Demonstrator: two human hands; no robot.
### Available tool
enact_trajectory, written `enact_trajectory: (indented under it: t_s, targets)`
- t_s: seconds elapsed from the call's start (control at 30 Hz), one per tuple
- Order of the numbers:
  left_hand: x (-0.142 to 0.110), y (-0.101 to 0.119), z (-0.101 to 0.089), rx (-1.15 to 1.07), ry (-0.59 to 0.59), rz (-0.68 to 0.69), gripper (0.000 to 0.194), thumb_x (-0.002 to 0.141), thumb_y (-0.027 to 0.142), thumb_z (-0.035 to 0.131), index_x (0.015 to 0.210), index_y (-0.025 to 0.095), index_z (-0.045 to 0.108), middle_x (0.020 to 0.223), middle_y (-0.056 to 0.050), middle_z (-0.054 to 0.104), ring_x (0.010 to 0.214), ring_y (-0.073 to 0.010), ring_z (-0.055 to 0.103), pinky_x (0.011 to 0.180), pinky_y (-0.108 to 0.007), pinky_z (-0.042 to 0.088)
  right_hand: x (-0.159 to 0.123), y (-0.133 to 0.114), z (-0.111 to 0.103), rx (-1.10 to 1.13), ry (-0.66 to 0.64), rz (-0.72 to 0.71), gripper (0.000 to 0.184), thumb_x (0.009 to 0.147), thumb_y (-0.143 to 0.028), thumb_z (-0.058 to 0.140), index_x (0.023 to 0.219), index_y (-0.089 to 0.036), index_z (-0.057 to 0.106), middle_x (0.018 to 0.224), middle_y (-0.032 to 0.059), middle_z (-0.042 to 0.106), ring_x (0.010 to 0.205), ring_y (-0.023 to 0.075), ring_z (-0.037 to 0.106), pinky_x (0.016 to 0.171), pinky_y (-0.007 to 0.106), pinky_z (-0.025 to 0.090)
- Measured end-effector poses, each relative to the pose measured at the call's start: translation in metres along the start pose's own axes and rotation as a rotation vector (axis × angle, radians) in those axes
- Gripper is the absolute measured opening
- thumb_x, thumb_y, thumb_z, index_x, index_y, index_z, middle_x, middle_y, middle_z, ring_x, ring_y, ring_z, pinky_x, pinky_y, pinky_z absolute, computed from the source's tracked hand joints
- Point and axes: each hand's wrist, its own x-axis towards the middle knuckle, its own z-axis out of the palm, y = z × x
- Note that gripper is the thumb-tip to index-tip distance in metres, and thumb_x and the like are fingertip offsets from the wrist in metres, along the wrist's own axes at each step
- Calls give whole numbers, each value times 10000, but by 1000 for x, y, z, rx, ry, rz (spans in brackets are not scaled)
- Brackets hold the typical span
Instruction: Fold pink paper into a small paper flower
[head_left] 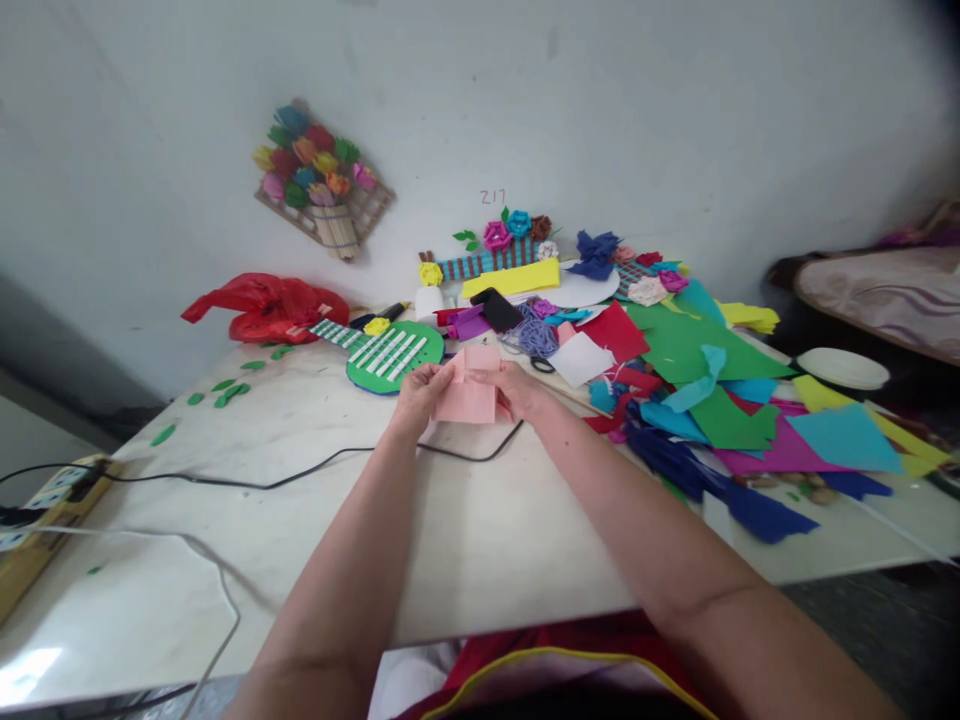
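Note:
A sheet of pink paper (466, 402) with crease lines is held up over the middle of the table. My left hand (421, 393) pinches its left side, thumb on the front face. At its right edge my right hand (516, 388) grips the paper, with the thumb lying across it; the other fingers are mostly hidden behind. Just beyond my left hand lies a green guitar-shaped craft (397, 355) with white strips. Past the paper are a black phone (498, 310) and a tangle of purple yarn (536, 335). Black scissor handles (541, 365) show to the right of my right hand.
Colored paper scraps (712, 340) cover the right side of the table. A black cable (262, 486) runs across the table from a power strip (52, 510). A red plastic bag (274, 310) sits at the back left. A paper-tulip craft (322, 180) hangs on the wall.

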Motion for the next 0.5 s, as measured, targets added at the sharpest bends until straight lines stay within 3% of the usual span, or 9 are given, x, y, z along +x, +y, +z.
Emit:
enact_trajectory:
  t_s: [0.3,0.5]
  targets:
    - [1,-4,2,-16,-17,60,325,602,407,733,607,148,538,492,50,488,441,-50,416,443,-186,297,4,5,2,-215,203,-83,294,486,-253,763,729,-145,639,677,38,668,661,172,613,646,306,501]
    - [1,-1,-2,10,-42,23,322,593,425,729,616,138,583,529,21,538,456,-64,434,440,-195,299,2,4,0,-213,94,-69,300,457,-212,771,720,-158,637,587,0,627,635,175,591,613,314,503]
